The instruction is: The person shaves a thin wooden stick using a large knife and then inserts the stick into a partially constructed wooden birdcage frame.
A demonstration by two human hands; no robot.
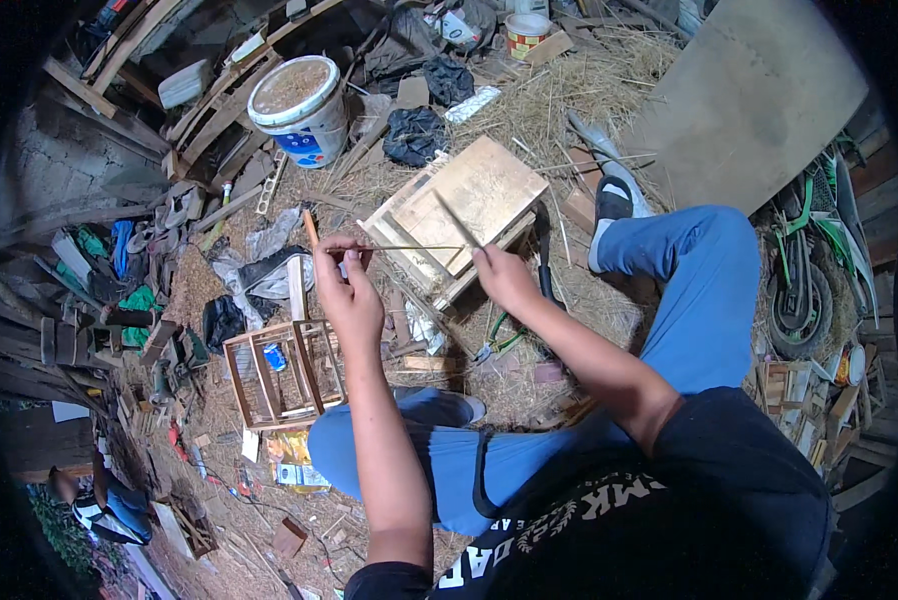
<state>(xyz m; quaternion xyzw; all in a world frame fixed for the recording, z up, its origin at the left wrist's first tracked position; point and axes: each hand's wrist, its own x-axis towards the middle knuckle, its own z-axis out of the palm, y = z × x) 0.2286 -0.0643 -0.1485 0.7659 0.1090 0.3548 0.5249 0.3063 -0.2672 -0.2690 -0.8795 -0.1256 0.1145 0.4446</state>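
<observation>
My left hand (349, 290) is closed, with a thin brown rod (409, 248) pinched between thumb and fingers. The rod runs level to the right. Just above those fingers an orange-brown wooden piece (311, 228) sticks up; whether it is held too I cannot tell. My right hand (506, 279) is shut on a narrow grey blade-like strip (457, 217) that slants up and left, its grip end hidden in the fist. The rod's far end comes close to this strip; contact is unclear. Beyond both hands stands a wooden box-like block (484, 185) with a pale flat top.
Left of my knee lies a slatted wooden frame (279, 375). Green-handled pliers (499, 340) rest below the block. A white bucket (299, 110) stands at upper left, a large board (759, 100) leans at upper right, and a small motorbike (804, 260) is at right. Another person (109, 500) is at far lower left.
</observation>
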